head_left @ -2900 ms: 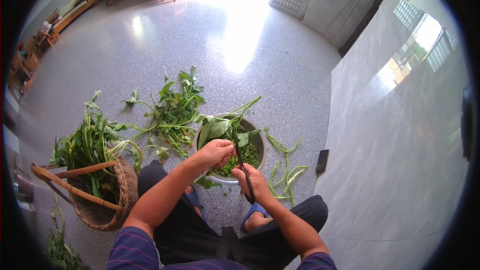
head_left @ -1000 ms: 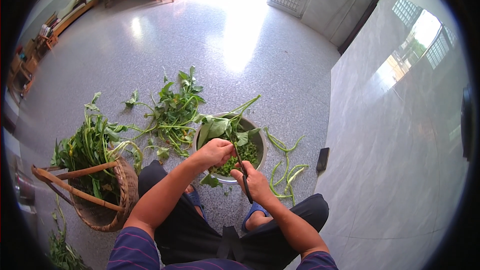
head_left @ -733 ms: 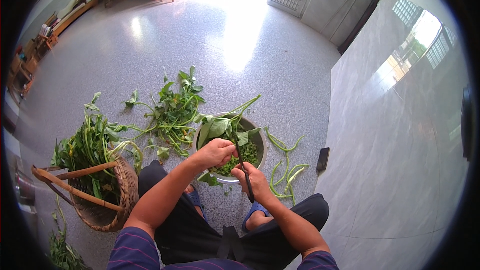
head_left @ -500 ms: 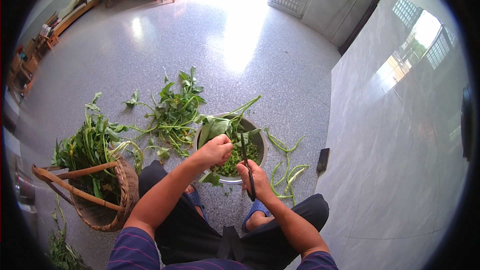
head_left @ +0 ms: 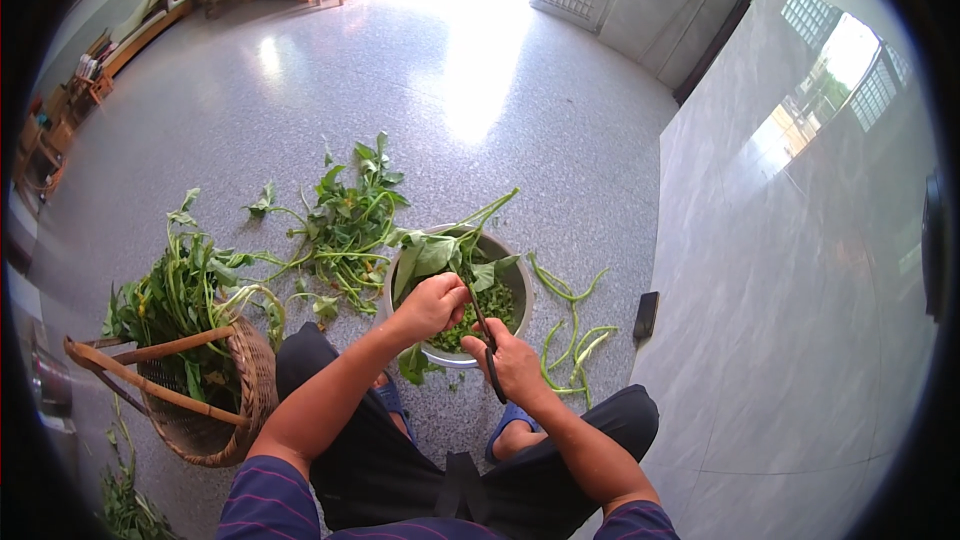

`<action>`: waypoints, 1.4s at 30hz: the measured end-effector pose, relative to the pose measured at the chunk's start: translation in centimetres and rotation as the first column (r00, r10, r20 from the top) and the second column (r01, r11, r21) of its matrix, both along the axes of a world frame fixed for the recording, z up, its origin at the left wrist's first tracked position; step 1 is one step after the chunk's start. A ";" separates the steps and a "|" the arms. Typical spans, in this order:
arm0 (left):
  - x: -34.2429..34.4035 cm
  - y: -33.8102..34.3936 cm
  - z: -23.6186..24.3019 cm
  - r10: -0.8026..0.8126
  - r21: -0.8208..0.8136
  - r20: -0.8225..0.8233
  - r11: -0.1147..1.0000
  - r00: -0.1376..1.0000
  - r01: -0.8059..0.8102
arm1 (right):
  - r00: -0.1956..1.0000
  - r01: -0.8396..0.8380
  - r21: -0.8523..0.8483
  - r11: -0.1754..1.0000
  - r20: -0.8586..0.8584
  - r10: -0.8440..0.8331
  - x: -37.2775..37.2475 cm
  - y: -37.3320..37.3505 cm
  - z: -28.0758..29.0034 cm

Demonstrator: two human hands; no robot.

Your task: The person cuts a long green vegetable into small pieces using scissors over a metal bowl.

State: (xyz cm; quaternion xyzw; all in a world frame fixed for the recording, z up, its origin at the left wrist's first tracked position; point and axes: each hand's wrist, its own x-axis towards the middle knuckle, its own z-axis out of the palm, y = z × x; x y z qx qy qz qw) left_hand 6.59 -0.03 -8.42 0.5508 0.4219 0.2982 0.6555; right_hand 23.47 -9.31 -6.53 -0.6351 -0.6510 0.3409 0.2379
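Note:
My left hand (head_left: 432, 307) is closed around a bunch of leafy green stems (head_left: 436, 256), whose leaves and stalks stick out beyond my fist over a metal basin (head_left: 530, 292). Dark-handled scissors (head_left: 495, 376) are in my right hand (head_left: 518, 364), their blades pointing up and left beside my left fist. The blade tips meet the stems by that fist; whether they are parted is hard to see. Finely cut greens (head_left: 508, 306) lie inside the basin, partly hidden by my hands and the bunch.
Uncut leafy stems (head_left: 350, 220) lie on the floor beyond the basin's left. A wicker basket (head_left: 262, 380) full of greens stands by my left knee. Bare stalks (head_left: 575, 340) and a black phone-like object (head_left: 646, 317) are at the right, near the tiled wall (head_left: 780, 320).
The scissors have swung left, bringing their blades against the stems by my left fist. My right hand has moved slightly closer to my left, which has hardly moved.

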 end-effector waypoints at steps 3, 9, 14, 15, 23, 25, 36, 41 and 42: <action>-0.1 -0.2 0.9 -0.005 0.036 -0.046 0.999 0.999 0.007 | 1.000 0.010 -0.021 1.000 0.001 -0.010 0.1 0.1 -0.1; -0.2 -0.1 0.7 -0.002 0.140 -0.124 0.990 0.992 0.020 | 0.991 0.011 -0.006 1.000 -0.136 -0.012 0.4 0.3 -1.4; -0.3 0.3 0.1 0.079 -0.124 0.074 0.990 0.994 -0.070 | 0.930 0.075 -0.090 0.993 -0.352 -0.102 0.5 0.7 -2.2; -0.3 0.4 0.1 0.075 -0.168 0.100 0.984 0.992 -0.057 | 0.930 0.076 -0.089 0.993 -0.352 -0.103 0.6 0.5 -2.0; 0.0 0.0 -0.3 0.029 0.196 -0.150 0.981 0.988 0.001 | 1.000 0.020 -0.028 0.999 -0.012 -0.020 -0.2 0.0 0.0; 0.0 0.0 -0.4 0.040 0.255 -0.204 0.967 0.978 0.013 | 1.000 0.016 -0.027 1.000 -0.008 -0.016 -0.2 0.0 -0.1; -0.1 -0.1 -0.5 0.083 0.084 -0.100 0.994 0.992 -0.074 | 0.947 0.065 -0.109 0.992 -0.306 -0.096 0.4 0.6 -2.0; -0.1 0.1 -0.4 0.096 -0.129 0.068 0.988 0.993 -0.087 | 0.994 0.039 -0.037 0.999 -0.104 -0.043 0.1 0.2 -0.9; -0.1 0.1 -0.3 0.048 -0.090 0.035 0.995 0.998 -0.045 | 0.993 0.039 -0.037 0.999 -0.106 -0.043 -0.1 0.1 -0.5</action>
